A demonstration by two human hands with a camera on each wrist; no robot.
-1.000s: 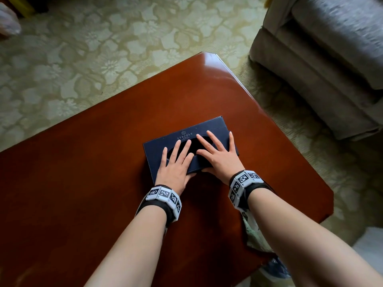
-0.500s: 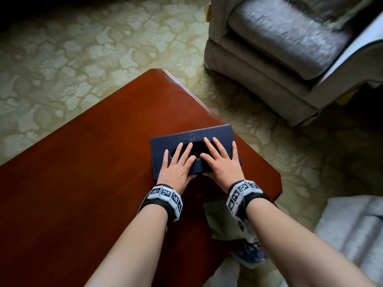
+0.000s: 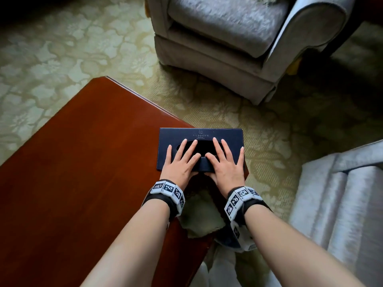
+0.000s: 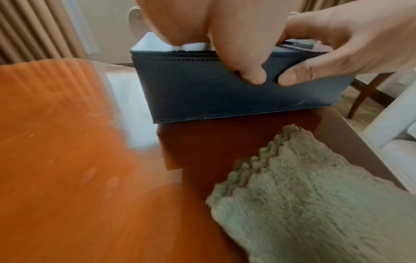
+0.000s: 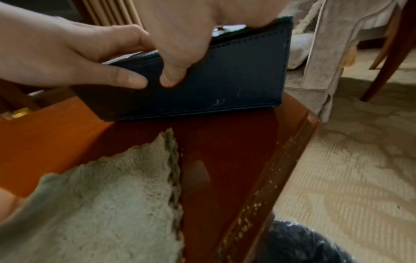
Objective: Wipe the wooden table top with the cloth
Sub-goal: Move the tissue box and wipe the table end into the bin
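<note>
A dark blue tissue box stands at the right corner of the glossy wooden table. My left hand and right hand both grip it, fingers spread over its top by the oval slot. Both thumbs press its near side, the left thumb beside the right thumb. A green fluffy cloth lies crumpled on the table between my wrists, near the edge, touched by neither hand. It also fills the lower part of both wrist views, the cloth and the cloth.
A grey armchair stands beyond the table's corner on the patterned carpet. Another grey upholstered seat is at the right. A dark rounded object sits on the floor just below the table's edge.
Both hands have carried or slid the tissue box from the table's middle to its right corner, and it now lies squarer to me. The view has swung right; the cloth has come into sight.
</note>
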